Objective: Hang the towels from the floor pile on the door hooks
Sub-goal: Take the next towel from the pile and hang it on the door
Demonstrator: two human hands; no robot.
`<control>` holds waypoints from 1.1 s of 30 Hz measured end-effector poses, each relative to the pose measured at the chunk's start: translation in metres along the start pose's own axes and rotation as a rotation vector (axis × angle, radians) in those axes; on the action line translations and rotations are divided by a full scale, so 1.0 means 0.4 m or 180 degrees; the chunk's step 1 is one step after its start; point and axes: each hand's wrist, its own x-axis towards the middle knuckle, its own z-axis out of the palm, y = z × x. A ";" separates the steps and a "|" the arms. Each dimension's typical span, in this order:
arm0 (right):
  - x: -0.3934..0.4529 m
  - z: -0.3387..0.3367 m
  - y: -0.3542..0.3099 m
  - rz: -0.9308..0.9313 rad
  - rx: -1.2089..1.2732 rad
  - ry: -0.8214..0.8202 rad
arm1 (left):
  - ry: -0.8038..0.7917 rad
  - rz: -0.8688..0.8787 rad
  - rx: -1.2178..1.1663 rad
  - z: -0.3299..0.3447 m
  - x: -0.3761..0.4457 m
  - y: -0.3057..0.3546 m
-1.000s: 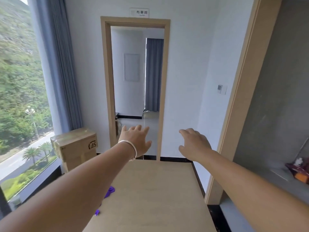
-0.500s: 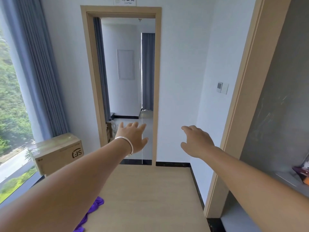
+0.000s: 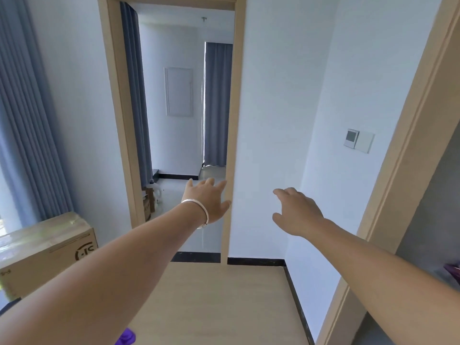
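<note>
A white-walled room faces an open doorway (image 3: 174, 125) framed in pale wood, through which a second room shows with a grey-blue curtain (image 3: 217, 103) and a flat white wall panel (image 3: 178, 92). Grey-blue curtains (image 3: 27, 115) also hang down the near left side beside a bright window. A light wooden tabletop (image 3: 219, 302) fills the lower middle of the view, its far edge meeting the black skirting board (image 3: 256, 261) below the wall. To the left of it stands a brown cardboard box (image 3: 47, 250) with a round printed logo on its end. On the right wall sits a small switch plate (image 3: 358, 141), and further right a second pale wood door frame (image 3: 408, 155) runs up the edge of the view.

Both bare arms stretch forward above the tabletop. The left hand (image 3: 207, 200) (a silver bangle (image 3: 199, 210) circles its wrist) is spread with fingers straight and holds nothing, seen in front of the right jamb of the doorway. The right hand (image 3: 296, 211) hangs in front of the white wall, fingers relaxed and slightly bent, also holding nothing.

A scrap of purple cloth (image 3: 127, 338), possibly a towel, peeks out at the bottom edge, left of the tabletop; whether it lies on the floor cannot be told.
</note>
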 end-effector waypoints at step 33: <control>1.180 0.408 -0.394 -0.1955 0.0352 -0.0286 | -0.0565 -0.1962 0.0413 0.431 0.598 -0.628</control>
